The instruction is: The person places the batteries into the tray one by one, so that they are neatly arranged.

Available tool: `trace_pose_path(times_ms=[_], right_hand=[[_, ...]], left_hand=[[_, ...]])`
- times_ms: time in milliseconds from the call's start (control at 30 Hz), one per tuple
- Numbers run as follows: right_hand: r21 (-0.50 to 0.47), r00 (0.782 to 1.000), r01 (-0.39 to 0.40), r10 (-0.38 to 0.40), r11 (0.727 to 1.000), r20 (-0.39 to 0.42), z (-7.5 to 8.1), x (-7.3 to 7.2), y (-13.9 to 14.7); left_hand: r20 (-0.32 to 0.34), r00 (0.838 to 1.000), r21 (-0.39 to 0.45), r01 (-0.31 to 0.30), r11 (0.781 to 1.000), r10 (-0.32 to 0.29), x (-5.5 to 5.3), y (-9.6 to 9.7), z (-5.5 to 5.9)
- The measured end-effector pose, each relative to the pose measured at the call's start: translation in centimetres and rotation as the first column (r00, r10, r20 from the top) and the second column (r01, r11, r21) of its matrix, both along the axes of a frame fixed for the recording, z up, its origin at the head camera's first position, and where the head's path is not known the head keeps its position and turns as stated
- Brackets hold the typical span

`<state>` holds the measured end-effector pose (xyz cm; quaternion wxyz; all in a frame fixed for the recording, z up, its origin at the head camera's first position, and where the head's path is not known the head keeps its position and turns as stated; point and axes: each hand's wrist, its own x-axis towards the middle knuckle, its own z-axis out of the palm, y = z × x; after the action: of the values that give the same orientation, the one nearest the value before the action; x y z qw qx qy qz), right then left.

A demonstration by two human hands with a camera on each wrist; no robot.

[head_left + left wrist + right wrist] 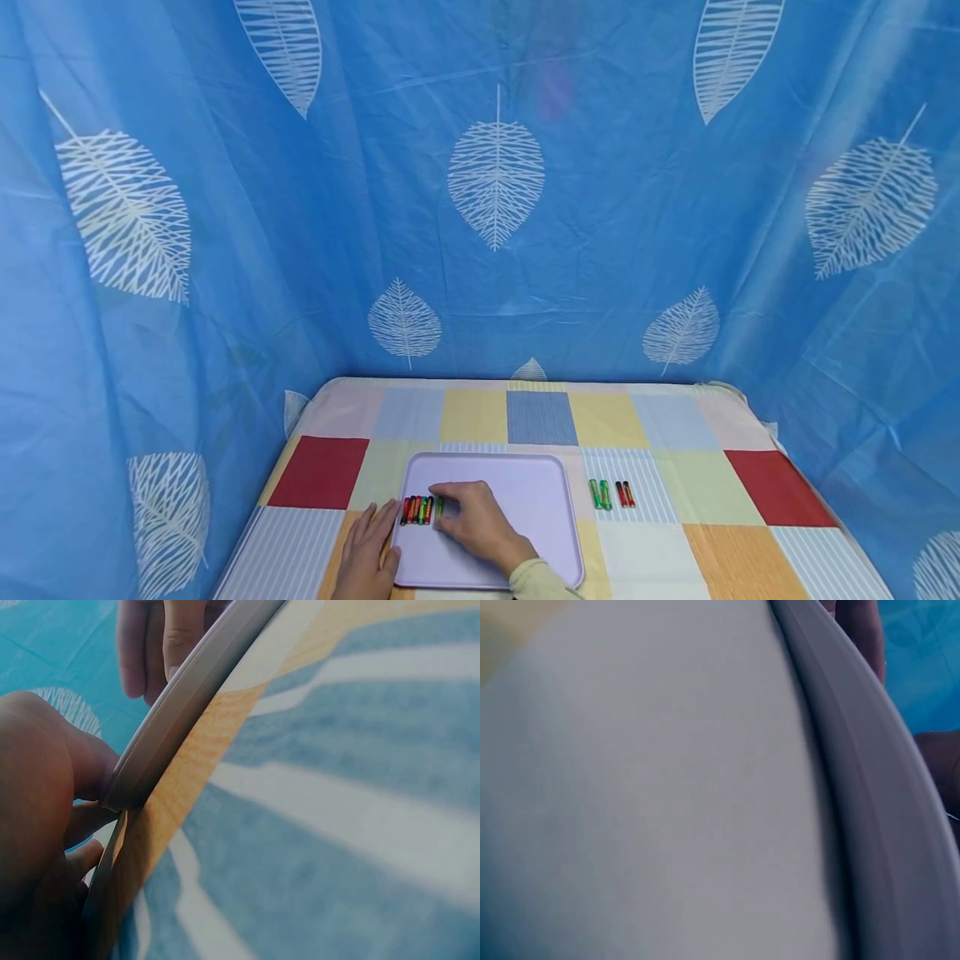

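Observation:
A row of several small red, black and green batteries [417,510] lies side by side at the left inside the pale lilac tray [525,533]. At the row's right end my right hand [480,521] pinches a green battery [439,507] between thumb and forefinger, the battery partly covered by the fingers. My left hand [366,550] rests at the tray's left edge with its fingers extended. In the left wrist view, the left hand [45,772] touches the tray rim [169,712]. The right wrist view shows mostly the tray's outer side [870,780], with the batteries hidden.
To the right of the tray, two green batteries [600,494] and two thinner red-and-black batteries [625,494] lie on the patchwork tablecloth [652,550]. A blue curtain [600,208] with white leaf prints hangs behind the table and along both sides.

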<state>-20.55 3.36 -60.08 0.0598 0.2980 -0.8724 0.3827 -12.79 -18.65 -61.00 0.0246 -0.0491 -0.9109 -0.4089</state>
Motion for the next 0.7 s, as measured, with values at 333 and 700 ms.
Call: trace_pose_path(times_ms=[333,700], right_hand=[[0.07,0.999,-0.01,0.013,0.997,-0.036,0.5,0.0,-0.5],[-0.019,0.997,-0.015,0.016,1.0,0.077,1.0,0.0,2.2]], left_hand=[[0.027,1.0,-0.015,0.001,1.0,-0.001,-0.1,0.0,0.2],[0.022,1.0,-0.026,-0.003,1.0,0.004,0.1,0.2,0.2]])
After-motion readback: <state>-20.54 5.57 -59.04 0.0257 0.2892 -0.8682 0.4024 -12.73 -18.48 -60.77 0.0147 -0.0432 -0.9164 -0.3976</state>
